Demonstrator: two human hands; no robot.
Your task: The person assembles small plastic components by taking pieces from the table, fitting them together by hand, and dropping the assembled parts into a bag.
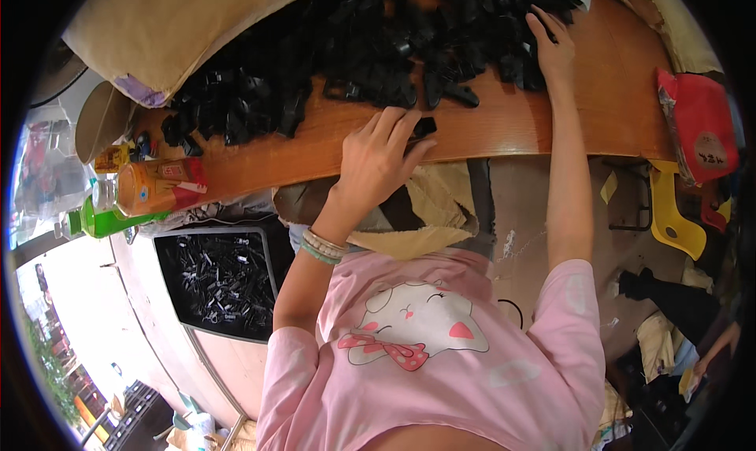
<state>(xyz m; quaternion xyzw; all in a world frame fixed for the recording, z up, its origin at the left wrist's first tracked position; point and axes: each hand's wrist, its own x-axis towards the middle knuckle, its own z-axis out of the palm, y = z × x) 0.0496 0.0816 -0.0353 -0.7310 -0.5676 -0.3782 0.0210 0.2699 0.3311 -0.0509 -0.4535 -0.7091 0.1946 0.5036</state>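
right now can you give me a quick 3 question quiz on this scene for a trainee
1. True or false: the left hand rests on a small black plastic part at the edge of the brown wooden table.
2. Where does the right hand reach? A) the red pouch B) the big heap of black plastic parts C) the orange drink bottle
3. Fill in: below the table, on the person's left, a dark tray holds many small ____ pieces.

Key: 1 true; 2 B; 3 black
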